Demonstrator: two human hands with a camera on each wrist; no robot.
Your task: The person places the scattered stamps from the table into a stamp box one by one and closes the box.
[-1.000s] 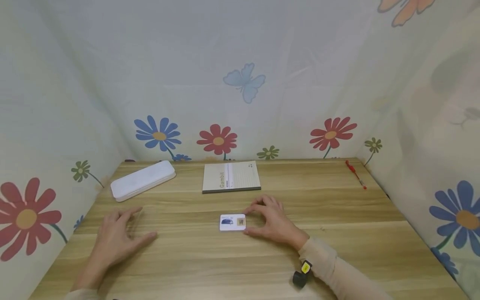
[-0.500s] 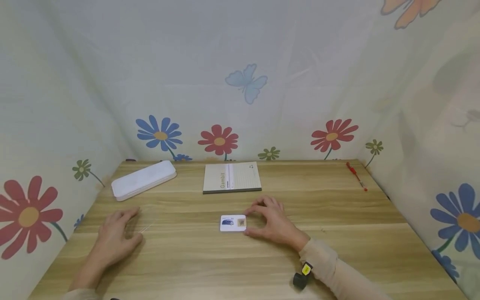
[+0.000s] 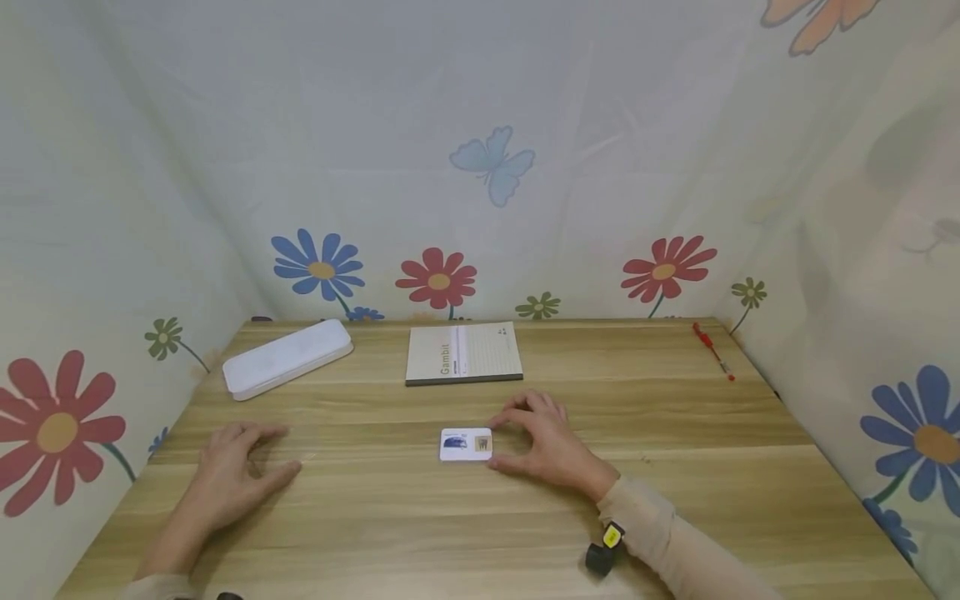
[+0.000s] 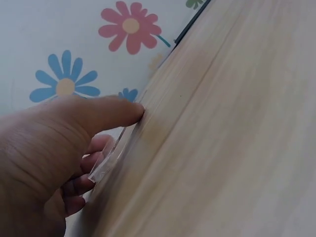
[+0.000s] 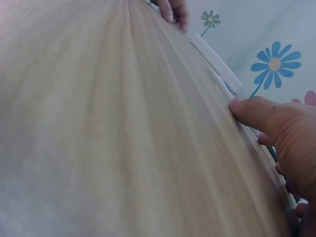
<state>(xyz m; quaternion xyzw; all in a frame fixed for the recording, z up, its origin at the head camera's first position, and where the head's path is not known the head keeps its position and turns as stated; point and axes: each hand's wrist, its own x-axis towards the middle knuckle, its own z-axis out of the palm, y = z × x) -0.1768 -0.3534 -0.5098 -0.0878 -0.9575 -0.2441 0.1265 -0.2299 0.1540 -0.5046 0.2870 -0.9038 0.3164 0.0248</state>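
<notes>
In the head view, my right hand (image 3: 551, 442) grips the right end of a small flat white rectangle (image 3: 466, 445) between thumb and fingertips. Blue and gold printing marks its top, and it lies flat on the table; its exact kind is unclear. My left hand (image 3: 232, 475) is to the left, thumb and fingers spread around the edge of a thin, clear plastic piece (image 4: 102, 170). That piece is nearly invisible from above, so its full outline cannot be told. The left wrist view shows it between the thumb and the curled fingers, close to the tabletop.
A white case (image 3: 288, 360) lies at the back left of the wood-grain table (image 3: 420, 533). Behind the white rectangle is a notebook (image 3: 487, 354) marked "Gambit". A red pen (image 3: 712, 350) lies at the back right. Flower-printed cloth (image 3: 360, 150) surrounds the table.
My left hand shifts slightly, its thumb drawing in and then extending right again by a little. The right hand and the white rectangle stay in place.
</notes>
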